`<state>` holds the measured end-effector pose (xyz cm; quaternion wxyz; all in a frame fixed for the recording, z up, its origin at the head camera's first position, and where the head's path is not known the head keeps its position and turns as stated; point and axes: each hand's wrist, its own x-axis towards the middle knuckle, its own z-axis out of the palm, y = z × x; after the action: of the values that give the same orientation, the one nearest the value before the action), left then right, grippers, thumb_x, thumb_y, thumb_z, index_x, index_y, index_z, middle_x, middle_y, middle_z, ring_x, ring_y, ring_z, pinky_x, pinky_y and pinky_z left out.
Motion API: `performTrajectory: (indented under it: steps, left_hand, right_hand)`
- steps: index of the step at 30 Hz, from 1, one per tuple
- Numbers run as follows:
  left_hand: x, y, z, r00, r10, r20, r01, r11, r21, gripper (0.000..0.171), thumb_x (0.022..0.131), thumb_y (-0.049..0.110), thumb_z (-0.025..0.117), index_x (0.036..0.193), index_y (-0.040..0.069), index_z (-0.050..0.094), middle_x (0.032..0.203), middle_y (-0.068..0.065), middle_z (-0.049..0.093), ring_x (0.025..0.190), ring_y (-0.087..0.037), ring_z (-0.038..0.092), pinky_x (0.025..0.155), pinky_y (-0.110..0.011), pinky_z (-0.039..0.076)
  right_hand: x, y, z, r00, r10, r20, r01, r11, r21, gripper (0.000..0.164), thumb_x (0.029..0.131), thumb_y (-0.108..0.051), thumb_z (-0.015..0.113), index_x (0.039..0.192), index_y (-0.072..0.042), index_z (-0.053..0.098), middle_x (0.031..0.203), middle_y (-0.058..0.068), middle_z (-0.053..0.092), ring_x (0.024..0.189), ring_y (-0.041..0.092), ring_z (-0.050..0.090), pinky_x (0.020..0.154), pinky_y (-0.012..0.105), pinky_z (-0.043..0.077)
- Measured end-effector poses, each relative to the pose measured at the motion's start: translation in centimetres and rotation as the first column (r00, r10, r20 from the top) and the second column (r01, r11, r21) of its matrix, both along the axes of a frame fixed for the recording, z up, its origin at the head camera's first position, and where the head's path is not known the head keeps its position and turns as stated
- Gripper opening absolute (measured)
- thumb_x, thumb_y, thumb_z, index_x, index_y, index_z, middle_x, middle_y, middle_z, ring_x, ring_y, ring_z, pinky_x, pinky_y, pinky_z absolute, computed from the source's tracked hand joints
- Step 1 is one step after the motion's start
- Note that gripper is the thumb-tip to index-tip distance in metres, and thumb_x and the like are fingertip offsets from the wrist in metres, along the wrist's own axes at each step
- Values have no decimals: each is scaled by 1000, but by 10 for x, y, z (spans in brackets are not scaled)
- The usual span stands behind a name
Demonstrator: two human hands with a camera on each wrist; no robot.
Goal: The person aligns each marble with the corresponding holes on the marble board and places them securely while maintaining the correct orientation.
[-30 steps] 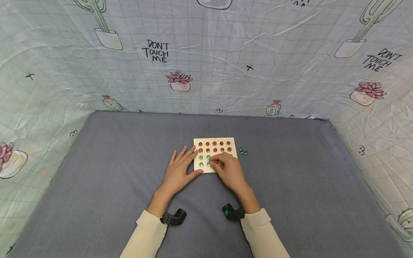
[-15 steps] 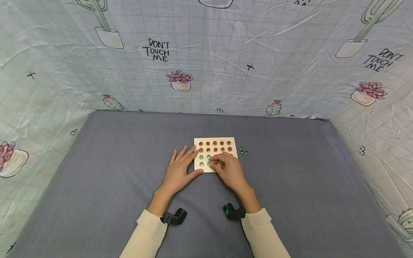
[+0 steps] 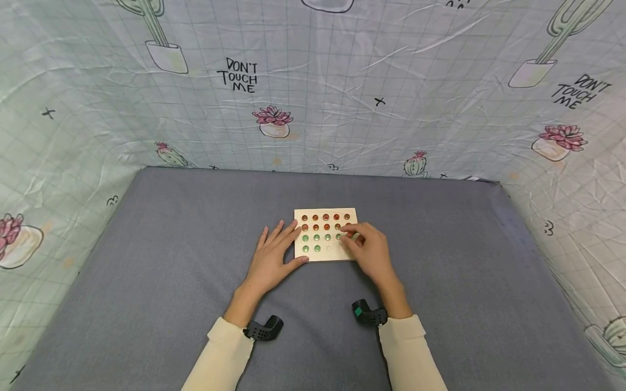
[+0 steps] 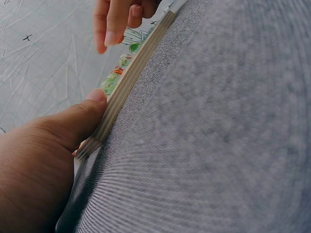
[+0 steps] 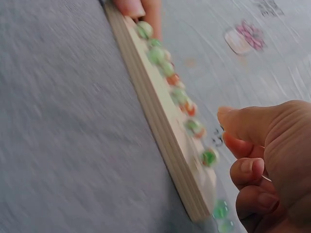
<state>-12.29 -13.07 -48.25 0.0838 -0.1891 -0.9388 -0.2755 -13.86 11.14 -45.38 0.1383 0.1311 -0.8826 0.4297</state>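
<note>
A pale wooden board (image 3: pixel 313 257) lies on the grey cloth, with rows of red-orange marbles (image 3: pixel 325 217) at the back and green marbles (image 3: pixel 317 237) in front. One bare round hollow (image 3: pixel 329 248) shows in the front row. My left hand (image 3: pixel 266 266) is spread against the board's left side, fingertips at its edge and thumb (image 4: pixel 92 104) on the front corner. Above the board's right part is my right hand (image 3: pixel 371 252), fingers loosely bent, thumb and index close together with no marble visible between them. It hides the board's right end.
Loose green marbles (image 5: pixel 220 208) lie just past the board's right end, hidden by the hand in the head view. Grey cloth (image 3: pixel 464 282) covers the table. A printed curtain (image 3: pixel 323 108) stands behind and on both sides.
My right hand has moved right across the board, uncovering more green marbles and the bare hollow, and now covers the loose marbles in the head view. The left hand has stayed put.
</note>
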Motion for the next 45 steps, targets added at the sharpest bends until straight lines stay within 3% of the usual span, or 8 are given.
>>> performTrajectory:
  steps: [12, 20, 30, 45]
  left_hand:
    - [0, -1, 0, 1000, -7, 2, 7, 1000, 2, 72, 86, 50, 67, 145, 14, 45, 150, -3, 37, 141, -28, 24, 116, -50, 6]
    - [-2, -1, 2, 1000, -8, 7, 8, 1000, -1, 73, 86, 50, 67, 145, 13, 45, 151, -3, 37, 142, -28, 24, 116, -50, 6]
    - [-3, -1, 2, 1000, -7, 11, 7, 1000, -6, 73, 86, 50, 66, 145, 14, 44, 151, -3, 37, 142, -28, 24, 116, -50, 5]
    - [-3, -1, 1, 1000, -8, 13, 8, 1000, -9, 73, 86, 50, 66, 146, 15, 44, 151, -2, 36, 142, -27, 23, 116, -49, 5]
  right_hand:
    - [-4, 39, -2, 989, -143, 22, 145, 988, -62, 15, 86, -11, 73, 101, -9, 74, 86, 3, 62, 62, 19, 48, 51, 28, 35]
    - [-5, 57, -7, 977, -214, 17, 215, 976, -46, 18, 83, -7, 75, 101, -10, 74, 88, 6, 62, 62, 18, 46, 53, 27, 33]
    - [-8, 58, -15, 975, -216, 50, 214, 975, 54, 23, 81, -8, 77, 104, -9, 73, 81, 7, 54, 60, 17, 43, 54, 29, 33]
    - [-8, 57, -17, 971, -230, 63, 225, 971, 78, 23, 80, -9, 79, 103, -7, 74, 89, 9, 60, 61, 17, 44, 54, 29, 33]
